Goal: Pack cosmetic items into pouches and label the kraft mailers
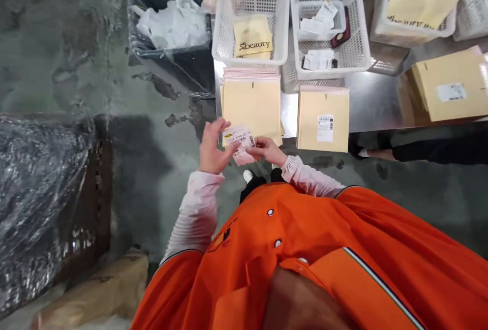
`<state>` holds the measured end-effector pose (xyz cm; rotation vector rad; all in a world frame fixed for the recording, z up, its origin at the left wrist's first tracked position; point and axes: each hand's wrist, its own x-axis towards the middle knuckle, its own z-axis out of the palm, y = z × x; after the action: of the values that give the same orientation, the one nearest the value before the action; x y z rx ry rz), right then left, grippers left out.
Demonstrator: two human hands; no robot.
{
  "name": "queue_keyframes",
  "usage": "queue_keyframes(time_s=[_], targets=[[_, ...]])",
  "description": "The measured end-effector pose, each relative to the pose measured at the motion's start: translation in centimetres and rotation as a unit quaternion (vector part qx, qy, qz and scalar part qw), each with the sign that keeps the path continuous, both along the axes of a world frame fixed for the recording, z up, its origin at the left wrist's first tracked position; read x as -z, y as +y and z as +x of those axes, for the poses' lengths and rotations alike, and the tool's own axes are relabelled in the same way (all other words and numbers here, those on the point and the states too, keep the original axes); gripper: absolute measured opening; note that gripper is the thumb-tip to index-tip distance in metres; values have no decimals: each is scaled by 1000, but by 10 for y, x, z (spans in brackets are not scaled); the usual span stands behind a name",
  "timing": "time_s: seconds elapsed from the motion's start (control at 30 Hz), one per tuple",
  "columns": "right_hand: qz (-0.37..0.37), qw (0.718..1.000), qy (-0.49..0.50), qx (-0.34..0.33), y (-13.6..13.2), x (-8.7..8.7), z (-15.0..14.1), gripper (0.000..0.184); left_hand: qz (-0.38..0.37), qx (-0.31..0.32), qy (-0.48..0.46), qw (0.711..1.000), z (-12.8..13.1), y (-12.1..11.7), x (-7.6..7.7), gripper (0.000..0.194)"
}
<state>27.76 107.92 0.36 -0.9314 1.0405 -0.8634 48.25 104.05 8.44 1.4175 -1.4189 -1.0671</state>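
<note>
Head view: shipping label held between left hand, fingers part-spread, and right hand, curled; long axis lies crosswise, just short of kraft mailer stack.

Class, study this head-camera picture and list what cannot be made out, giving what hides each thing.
Head view only:
Printed text on the white-and-pink paper shipping label: too small and blurred, partly covered by the left hand and right hand.
Dark maroon packet in the white plastic basket: partly hidden by white papers.
Another person's black-trousered leg: the rest is cut off by the right edge.
</note>
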Motion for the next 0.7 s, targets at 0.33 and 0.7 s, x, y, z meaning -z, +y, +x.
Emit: queue_keyframes(time_s=[0.33, 0.7], targets=[[-207, 942, 243, -107, -20, -54, -8, 27, 203, -71, 239, 947, -41, 48, 65, 36], [-164, 894, 415, 34, -78, -11, -17, 16, 327, -10, 210, 921, -47, 49, 133, 57]])
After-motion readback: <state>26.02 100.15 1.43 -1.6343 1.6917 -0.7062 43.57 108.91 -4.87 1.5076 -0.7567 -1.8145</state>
